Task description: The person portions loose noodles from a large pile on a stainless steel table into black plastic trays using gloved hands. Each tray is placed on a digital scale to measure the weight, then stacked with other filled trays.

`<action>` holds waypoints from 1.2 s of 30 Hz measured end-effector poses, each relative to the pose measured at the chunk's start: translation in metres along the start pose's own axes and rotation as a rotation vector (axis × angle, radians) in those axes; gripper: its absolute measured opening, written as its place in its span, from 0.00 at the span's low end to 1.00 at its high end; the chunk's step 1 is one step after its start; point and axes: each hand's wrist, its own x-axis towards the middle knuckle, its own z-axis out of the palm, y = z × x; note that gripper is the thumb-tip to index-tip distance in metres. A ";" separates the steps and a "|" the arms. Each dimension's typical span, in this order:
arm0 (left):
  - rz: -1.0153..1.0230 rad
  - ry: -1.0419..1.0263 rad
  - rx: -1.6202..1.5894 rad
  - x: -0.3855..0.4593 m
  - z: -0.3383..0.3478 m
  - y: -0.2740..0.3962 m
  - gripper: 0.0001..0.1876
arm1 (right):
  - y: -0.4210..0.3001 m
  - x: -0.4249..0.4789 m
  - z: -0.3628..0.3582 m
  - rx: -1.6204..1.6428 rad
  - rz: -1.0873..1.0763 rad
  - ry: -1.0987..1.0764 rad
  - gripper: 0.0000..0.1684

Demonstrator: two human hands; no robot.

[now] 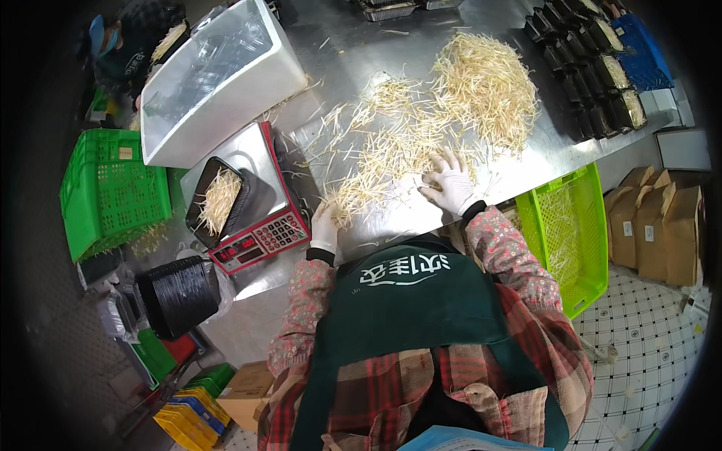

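Bean sprouts lie loose on a steel table (361, 239), with a taller heap of bean sprouts (488, 93) towards the far right. My left hand (325, 227), in a white glove, touches the near left edge of the loose sprouts; its fingertips are partly hidden among them. My gloved right hand (451, 183) rests at the near right edge of the sprouts, fingers spread. Left of my left hand stands a red digital scale (265, 239). On its steel plate sits a black plastic tray (243, 197) partly filled with bean sprouts (221, 202).
A white foam box (225, 107) of clear plastic lids stands beyond the scale. Green crates (115, 191) and stacked black trays (177, 296) are at left. Black trays (586, 84), some holding sprouts, stand far right, above a lime-green crate (598, 248). Another person (132, 62) works at upper left.
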 end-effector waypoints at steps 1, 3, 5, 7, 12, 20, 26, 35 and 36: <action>0.015 0.007 0.009 0.000 0.000 -0.001 0.17 | 0.004 -0.004 -0.005 -0.001 0.024 -0.005 0.14; 0.024 0.017 0.023 -0.001 0.000 -0.002 0.17 | 0.003 -0.004 -0.007 0.017 0.061 0.027 0.12; 0.028 0.031 0.029 -0.002 0.002 -0.003 0.17 | -0.003 0.003 0.001 0.043 0.034 0.074 0.10; 0.023 0.046 0.037 -0.001 0.004 -0.003 0.17 | -0.016 0.012 0.012 0.036 0.003 0.116 0.10; 0.022 0.012 0.022 -0.002 -0.001 -0.003 0.18 | -0.033 0.021 0.024 0.026 -0.072 0.047 0.14; 0.043 0.012 0.046 -0.005 0.002 -0.004 0.15 | -0.052 0.039 0.016 0.137 -0.090 0.075 0.15; 0.056 -0.012 0.009 -0.012 0.010 0.001 0.16 | -0.085 0.055 0.041 0.035 -0.314 -0.063 0.17; 0.037 -0.028 -0.081 -0.003 -0.003 -0.007 0.16 | -0.093 0.056 0.040 0.089 -0.296 -0.041 0.26; 0.038 -0.054 -0.098 0.002 -0.004 -0.009 0.16 | -0.099 0.056 0.043 0.065 -0.331 -0.061 0.27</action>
